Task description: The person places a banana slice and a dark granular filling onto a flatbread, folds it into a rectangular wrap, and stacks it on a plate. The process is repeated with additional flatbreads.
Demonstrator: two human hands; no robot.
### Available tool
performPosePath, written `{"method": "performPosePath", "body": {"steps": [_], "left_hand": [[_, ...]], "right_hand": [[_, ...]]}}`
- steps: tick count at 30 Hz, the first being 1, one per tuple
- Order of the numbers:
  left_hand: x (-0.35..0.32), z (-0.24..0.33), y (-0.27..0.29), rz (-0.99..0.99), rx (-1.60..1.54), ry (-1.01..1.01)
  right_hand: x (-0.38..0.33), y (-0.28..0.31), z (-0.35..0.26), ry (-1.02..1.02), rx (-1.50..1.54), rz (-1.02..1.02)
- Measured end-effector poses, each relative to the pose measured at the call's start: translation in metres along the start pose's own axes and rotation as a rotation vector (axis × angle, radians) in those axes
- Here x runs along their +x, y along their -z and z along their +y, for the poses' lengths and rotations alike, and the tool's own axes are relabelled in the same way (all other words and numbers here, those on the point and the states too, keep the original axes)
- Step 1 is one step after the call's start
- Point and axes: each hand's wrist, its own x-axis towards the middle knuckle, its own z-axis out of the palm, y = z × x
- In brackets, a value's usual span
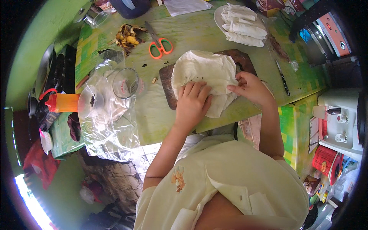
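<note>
One pale, thin sheet [203,69] lies on the one dark wooden board [166,82] in front of the person, a few dark specks on it; I can't tell if it is a single layer. The left hand [193,100] is unclenched, its fingers resting over the sheet's near left part. The right hand [251,87] has thumb and fingertips at the right edge; whether they pinch it I can't tell. Beyond sit one pair of scissors [158,41], one heap of peels [128,37] and one plate [217,17] of white rolls [245,27], at least four. One knife [284,81] lies to the right. To the left, one glass cup [125,82] bears red printing, too small to read. The green table [151,124] has yellow-green checks; the wall [50,23] is green.
</note>
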Motion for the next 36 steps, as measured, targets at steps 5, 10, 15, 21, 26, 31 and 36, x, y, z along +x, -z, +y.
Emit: {"method": "performPosePath", "body": {"steps": [5, 10, 15, 21, 26, 31, 36], "left_hand": [[0.001, 0.002, 0.002, 0.000, 0.001, -0.024], [0.001, 0.002, 0.001, -0.007, 0.011, -0.047], [0.000, -0.004, 0.000, -0.027, -0.045, -0.022], [0.001, -0.005, 0.006, -0.020, -0.111, -0.014], [0.002, -0.002, 0.001, -0.021, -0.084, -0.011], [0.003, -0.001, 0.003, -0.022, -0.067, -0.007], [0.001, -0.002, 0.002, -0.029, -0.049, -0.010]], "right_hand": [[-0.009, -0.018, 0.004, 0.101, 0.046, 0.196], [-0.022, -0.058, -0.026, 0.302, 0.014, 0.414], [-0.008, -0.071, -0.025, 0.742, -0.189, 0.405], [-0.012, -0.071, -0.026, 0.661, -0.102, 0.346], [0.026, -0.068, -0.004, 0.413, 0.350, 0.366], [0.045, -0.052, -0.018, 0.191, 0.524, 0.319], [0.042, -0.037, -0.054, -0.004, 0.748, 0.265]]}}
